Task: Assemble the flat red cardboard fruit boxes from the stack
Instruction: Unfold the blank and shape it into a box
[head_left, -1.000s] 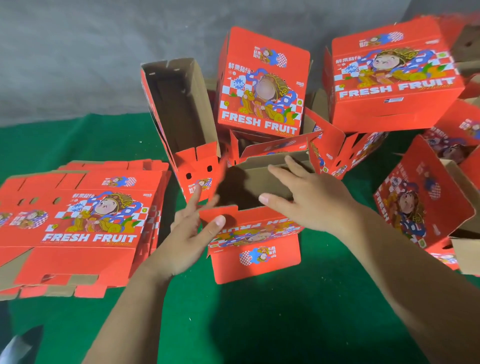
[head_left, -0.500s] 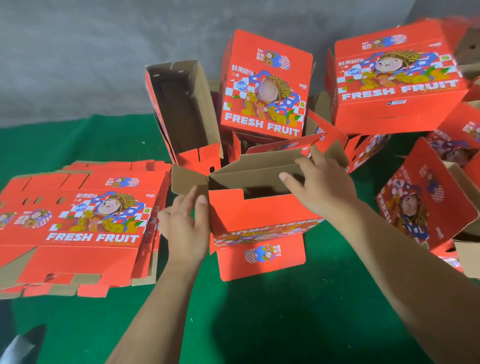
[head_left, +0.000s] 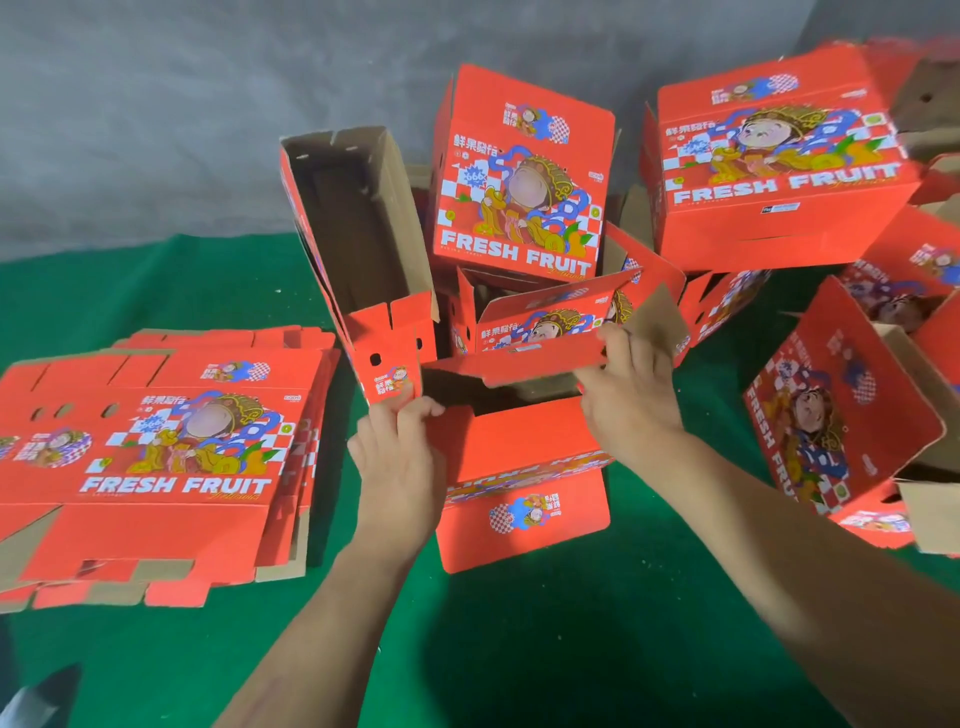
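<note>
left hand (head_left: 397, 457): your fingers curl over the left edge of the box (head_left: 519, 457)
right hand (head_left: 631, 395): your fingers pinch its far flap (head_left: 519, 358)
box: upright on green cloth (head_left: 519, 649), right of flat stack (head_left: 156, 457)

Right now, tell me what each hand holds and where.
Both hold the half-built box: left hand grips its left top corner, right hand pinches the far flap.
</note>
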